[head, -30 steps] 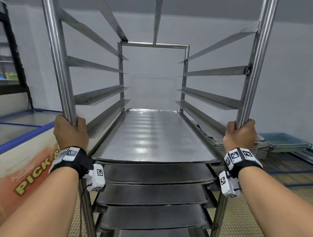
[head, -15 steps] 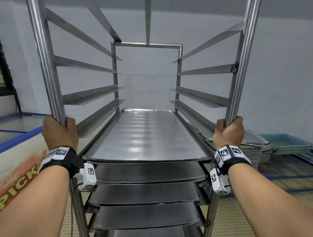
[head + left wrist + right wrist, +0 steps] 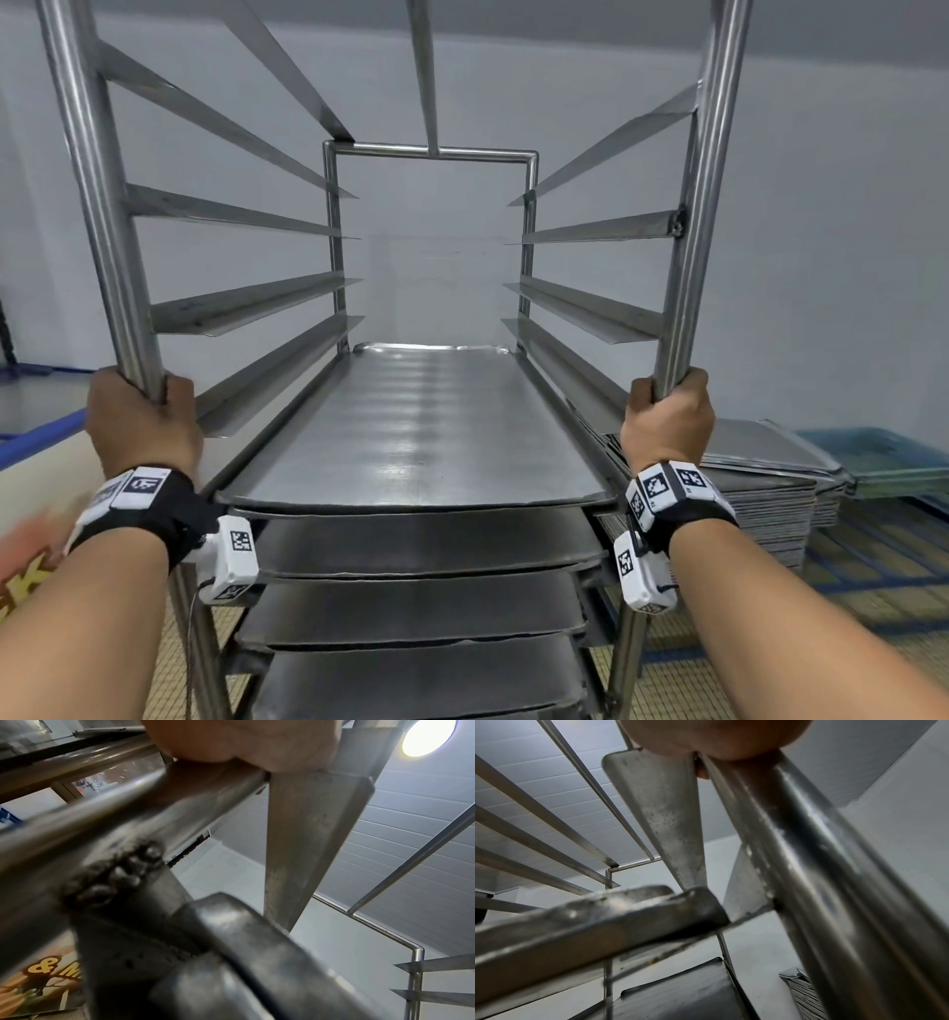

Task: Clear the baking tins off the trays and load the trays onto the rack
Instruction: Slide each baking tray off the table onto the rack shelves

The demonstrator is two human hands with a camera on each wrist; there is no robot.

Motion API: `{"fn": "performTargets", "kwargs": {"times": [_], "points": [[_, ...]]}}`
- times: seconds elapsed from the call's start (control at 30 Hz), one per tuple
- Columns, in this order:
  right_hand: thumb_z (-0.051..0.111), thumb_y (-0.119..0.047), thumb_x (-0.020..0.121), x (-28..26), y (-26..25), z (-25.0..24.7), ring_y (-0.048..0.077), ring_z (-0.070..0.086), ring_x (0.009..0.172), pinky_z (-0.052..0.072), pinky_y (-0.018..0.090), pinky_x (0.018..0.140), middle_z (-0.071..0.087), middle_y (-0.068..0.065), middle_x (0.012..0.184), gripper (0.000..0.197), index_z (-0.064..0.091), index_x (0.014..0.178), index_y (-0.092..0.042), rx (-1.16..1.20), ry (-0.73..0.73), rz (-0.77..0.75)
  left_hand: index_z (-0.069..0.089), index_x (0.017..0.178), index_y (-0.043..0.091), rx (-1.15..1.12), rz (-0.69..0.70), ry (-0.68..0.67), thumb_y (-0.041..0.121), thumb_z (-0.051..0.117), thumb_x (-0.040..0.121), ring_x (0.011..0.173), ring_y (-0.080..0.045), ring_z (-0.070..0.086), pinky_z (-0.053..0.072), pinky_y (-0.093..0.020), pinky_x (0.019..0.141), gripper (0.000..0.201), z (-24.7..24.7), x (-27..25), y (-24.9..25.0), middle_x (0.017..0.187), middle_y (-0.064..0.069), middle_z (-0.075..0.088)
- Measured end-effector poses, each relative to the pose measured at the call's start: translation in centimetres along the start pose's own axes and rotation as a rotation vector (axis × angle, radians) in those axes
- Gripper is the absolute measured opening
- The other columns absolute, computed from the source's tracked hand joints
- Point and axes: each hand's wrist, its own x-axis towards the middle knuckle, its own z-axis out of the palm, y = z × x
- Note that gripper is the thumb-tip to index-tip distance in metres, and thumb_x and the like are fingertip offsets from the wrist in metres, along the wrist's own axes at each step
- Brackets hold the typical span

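A tall steel rack [image 3: 431,151] fills the head view, with several flat metal trays on its lower runners; the top tray [image 3: 416,426] is bare. My left hand [image 3: 141,421] grips the rack's front left post [image 3: 97,205] and my right hand [image 3: 667,419] grips the front right post [image 3: 698,205]. Up close, the left wrist view shows the left hand [image 3: 244,742] curled round the post [image 3: 128,817], and the right wrist view shows the right hand [image 3: 713,738] round its post [image 3: 821,872]. No baking tins are in view.
A stack of flat trays [image 3: 760,478] lies low on the right behind the rack, with a blue-green crate [image 3: 893,462] beyond it. A chest freezer with a printed front [image 3: 36,493] stands at the left. A plain wall is ahead; the floor is tiled.
The rack and both hands have shifted left in view. The freezer at the left has slid mostly out of frame, and more of the tray stack shows at the right. Both grips are unchanged.
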Motion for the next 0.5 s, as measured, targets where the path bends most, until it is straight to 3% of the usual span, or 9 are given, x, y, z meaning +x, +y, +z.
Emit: {"fn": "performTargets", "kwargs": {"times": [0.13,0.23,0.4,0.5], "points": [[0.060,-0.012,0.087,1.2,1.3,4.3,0.027,0.042,0.063,0.034,0.032,0.060,0.051,0.014,0.075,0.021,0.053,0.096,0.006,0.000,0.013,-0.009,0.055,0.101,0.001,-0.041,0.003,-0.003,0.038,0.050,0.089,0.077,-0.035,0.055,0.041,-0.041,0.064,0.039,3.8,0.9,0.2,0.091,-0.020,0.059],[0.060,-0.014,0.089,2.2,2.4,7.4,0.026,0.044,0.065,0.036,0.033,0.060,0.048,0.010,0.077,0.022,0.053,0.098,0.005,-0.022,0.004,-0.011,0.049,0.099,0.003,-0.064,0.005,0.011,0.037,0.052,0.089,0.079,-0.038,0.055,0.043,-0.044,0.066,0.035,6.9,1.6,-0.1,0.095,-0.025,0.057],[0.059,-0.015,0.091,4.6,4.5,12.6,0.030,0.049,0.070,0.042,0.036,0.063,0.050,0.011,0.082,0.022,0.051,0.101,0.003,-0.024,-0.047,0.064,0.050,0.110,-0.007,-0.050,-0.039,0.004,0.023,0.056,0.096,0.082,-0.033,0.047,0.039,-0.042,0.073,0.033,12.1,2.9,0.2,0.106,-0.030,0.055],[0.059,-0.016,0.090,5.6,5.9,15.6,0.036,0.055,0.070,0.049,0.042,0.063,0.053,0.016,0.082,0.022,0.050,0.099,0.002,-0.028,-0.024,0.064,0.050,0.113,-0.008,-0.018,-0.047,0.014,0.022,0.056,0.096,0.094,-0.043,0.052,0.041,-0.046,0.077,0.035,15.0,3.9,0.0,0.113,-0.031,0.054]]}}
